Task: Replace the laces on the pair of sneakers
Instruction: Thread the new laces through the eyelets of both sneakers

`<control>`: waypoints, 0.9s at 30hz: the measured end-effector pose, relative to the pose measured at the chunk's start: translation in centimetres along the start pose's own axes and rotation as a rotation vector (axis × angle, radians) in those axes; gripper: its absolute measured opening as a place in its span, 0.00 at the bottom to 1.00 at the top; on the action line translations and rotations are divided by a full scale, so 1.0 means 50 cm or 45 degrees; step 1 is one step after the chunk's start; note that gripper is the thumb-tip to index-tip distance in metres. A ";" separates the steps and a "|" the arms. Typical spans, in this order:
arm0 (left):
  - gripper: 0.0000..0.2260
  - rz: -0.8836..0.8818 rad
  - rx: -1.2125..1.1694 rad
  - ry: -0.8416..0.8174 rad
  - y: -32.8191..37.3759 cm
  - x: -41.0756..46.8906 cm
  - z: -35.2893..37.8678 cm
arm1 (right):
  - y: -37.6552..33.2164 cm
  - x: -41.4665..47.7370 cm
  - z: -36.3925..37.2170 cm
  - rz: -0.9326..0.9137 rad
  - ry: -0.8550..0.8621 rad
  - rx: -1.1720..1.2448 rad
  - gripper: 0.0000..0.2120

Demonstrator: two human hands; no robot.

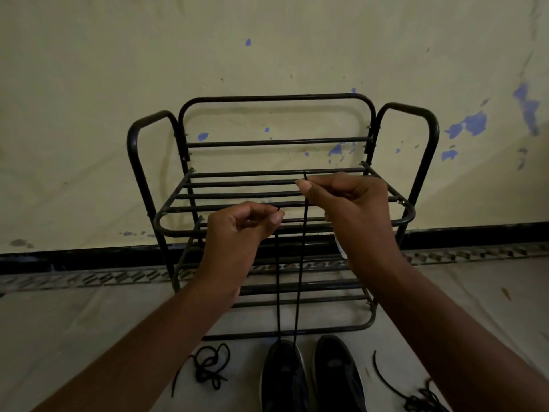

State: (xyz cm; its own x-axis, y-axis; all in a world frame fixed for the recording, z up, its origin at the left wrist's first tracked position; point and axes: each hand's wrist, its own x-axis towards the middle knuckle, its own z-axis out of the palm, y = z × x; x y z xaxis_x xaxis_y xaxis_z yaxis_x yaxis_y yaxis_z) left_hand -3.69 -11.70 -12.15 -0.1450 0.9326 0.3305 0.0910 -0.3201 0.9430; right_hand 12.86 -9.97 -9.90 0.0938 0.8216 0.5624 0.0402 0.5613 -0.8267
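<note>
**Black Lace Held Up by Both Ends Above One Sneaker**

Wall: cream paint, scuffed, with blue patches; black skirting band along the base.

Floor: pale, with a patterned border strip running beside the skirting.

Shoe rack: black metal tube with slatted shelves, set against the wall, directly ahead.

Left hand: raised in front of the upper shelf. Fingers curled, thumb and forefinger pinching one end of the black lace.

Right hand: raised a little higher and farther out, near the left hand but not touching it. Fingers curled, thumb and forefinger pinching the other end of the lace, with a short tip protruding above the pinch.

First sneaker: dark with a pale sole edge, on the floor at the foot of the rack, toe toward the rack, below the hands.

Second sneaker: dark, just beside the first on the right-hand side, pointing the same way.

Black lace: two strands, close together and nearly parallel, dropping straight from the two pinches to the front part of the first sneaker. Routing through the eyelets too dark to tell.

Loose lace: black, tangled, on the floor left of the first sneaker, apart from it.

Other loose lace: black, on the floor right of the second sneaker, partly hidden by the right forearm.
</note>
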 end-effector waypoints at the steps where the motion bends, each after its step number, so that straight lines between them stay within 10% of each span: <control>1: 0.03 0.004 -0.003 0.000 -0.001 0.000 -0.001 | -0.001 0.002 0.002 0.001 -0.001 -0.002 0.05; 12: 0.04 0.000 -0.042 -0.067 -0.012 -0.001 -0.007 | -0.004 0.000 0.004 0.033 -0.036 0.026 0.05; 22: 0.05 -0.785 0.079 -0.585 -0.124 -0.045 -0.052 | 0.148 -0.103 -0.039 0.723 -0.327 -0.348 0.08; 27: 0.06 -0.712 0.521 -0.634 -0.284 -0.099 -0.043 | 0.270 -0.204 -0.035 1.001 -0.456 -0.606 0.07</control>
State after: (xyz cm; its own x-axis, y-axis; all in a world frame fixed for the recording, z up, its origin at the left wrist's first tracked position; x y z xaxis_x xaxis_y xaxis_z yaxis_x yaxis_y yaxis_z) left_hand -6.38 -12.12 -27.08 0.1669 0.9307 -0.3254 0.4975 0.2055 0.8428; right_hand 14.17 -10.94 -26.85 -0.0380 0.9692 -0.2431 0.4986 -0.1925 -0.8452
